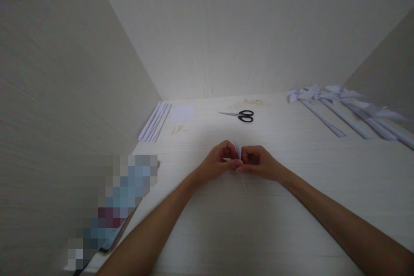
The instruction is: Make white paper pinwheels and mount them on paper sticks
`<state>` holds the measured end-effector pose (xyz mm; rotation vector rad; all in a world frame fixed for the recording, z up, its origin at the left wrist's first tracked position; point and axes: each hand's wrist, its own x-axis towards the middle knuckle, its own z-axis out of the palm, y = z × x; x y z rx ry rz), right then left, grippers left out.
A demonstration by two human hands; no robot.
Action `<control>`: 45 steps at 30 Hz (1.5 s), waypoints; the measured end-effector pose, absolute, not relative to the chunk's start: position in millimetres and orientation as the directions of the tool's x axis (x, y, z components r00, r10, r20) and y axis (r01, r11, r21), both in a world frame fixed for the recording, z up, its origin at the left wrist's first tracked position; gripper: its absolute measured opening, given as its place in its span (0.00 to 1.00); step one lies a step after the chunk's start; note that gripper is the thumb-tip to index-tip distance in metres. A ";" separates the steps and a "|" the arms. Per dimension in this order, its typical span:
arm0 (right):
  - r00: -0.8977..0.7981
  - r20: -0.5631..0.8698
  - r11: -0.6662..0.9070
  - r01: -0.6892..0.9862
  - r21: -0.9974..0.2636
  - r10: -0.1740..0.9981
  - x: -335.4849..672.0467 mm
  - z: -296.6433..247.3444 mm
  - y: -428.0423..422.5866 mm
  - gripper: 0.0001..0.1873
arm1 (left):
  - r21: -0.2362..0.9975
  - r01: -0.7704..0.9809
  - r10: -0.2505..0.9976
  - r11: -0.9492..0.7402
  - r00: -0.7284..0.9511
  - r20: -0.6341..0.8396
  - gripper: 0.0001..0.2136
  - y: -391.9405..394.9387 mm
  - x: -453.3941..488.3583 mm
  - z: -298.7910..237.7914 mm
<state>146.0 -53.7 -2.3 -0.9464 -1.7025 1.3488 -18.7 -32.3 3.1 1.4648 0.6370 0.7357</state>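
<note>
Close together over the middle of the white table, my left hand (224,158) and my right hand (258,163) pinch a small piece of white paper (238,150) between them. The paper stands up between the fingertips, and its lower part is hidden by the thumbs. A thin dark line (246,183), too fine to name, shows just below the thumbs. Beyond the hands lies a pair of scissors (241,115) with black handles, its blades pointing left.
Rolled white paper sticks (155,121) and a square paper sheet (182,113) lie at back left, near small wooden bits (179,129). Paper pinwheels on sticks (336,110) are at the right. A pixelated device (126,198) leans at the left wall. Walls enclose the table (239,233).
</note>
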 end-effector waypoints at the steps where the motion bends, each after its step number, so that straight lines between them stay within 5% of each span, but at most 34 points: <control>1: -0.447 0.108 0.163 0.086 -0.983 0.888 146.3 -1.5 -54.0 0.20 | 0.998 -0.060 0.765 -0.017 0.641 0.052 0.14 -32.3 -19.2 2.7; 10: -0.431 0.170 0.150 -0.081 -0.985 0.886 146.7 -5.1 -51.5 0.13 | 0.980 -0.169 0.805 0.108 0.594 0.014 0.18 -34.3 -19.2 6.9; 14: -0.344 0.184 0.130 -0.173 -0.976 0.921 144.4 -5.9 -52.5 0.18 | 0.982 -0.161 0.884 0.099 0.467 -0.013 0.23 -36.2 -16.2 9.5; 19: -0.178 0.193 0.180 -0.088 -0.980 0.965 145.1 -6.0 -51.0 0.29 | 0.999 -0.038 0.951 -0.009 0.310 0.020 0.12 -31.5 -16.8 6.6; 22: -0.110 0.238 0.244 0.045 -0.969 0.965 148.6 -9.5 -47.5 0.25 | 0.998 0.016 0.986 -0.052 0.158 0.049 0.05 -26.9 -19.6 3.4; 26: -0.056 0.243 0.249 0.262 -0.932 0.968 152.8 -13.1 -44.3 0.11 | 0.982 0.177 0.997 -0.072 0.004 0.073 0.06 -24.6 -21.6 1.7; 33: -0.060 0.259 0.264 0.331 -0.906 0.964 154.5 -12.8 -43.1 0.11 | 0.976 0.203 0.997 -0.077 0.011 0.076 0.13 -23.9 -22.7 3.7; 39: -0.188 0.454 0.481 0.515 -0.709 0.871 154.7 -16.5 -43.2 0.17 | 0.961 0.269 0.998 -0.061 0.031 0.055 0.11 -24.3 -22.7 6.6; 45: -0.194 0.581 0.534 0.683 -0.499 0.790 154.9 -22.3 -44.6 0.20 | 0.982 0.185 1.000 -0.026 0.001 0.027 0.11 -23.6 -24.3 8.9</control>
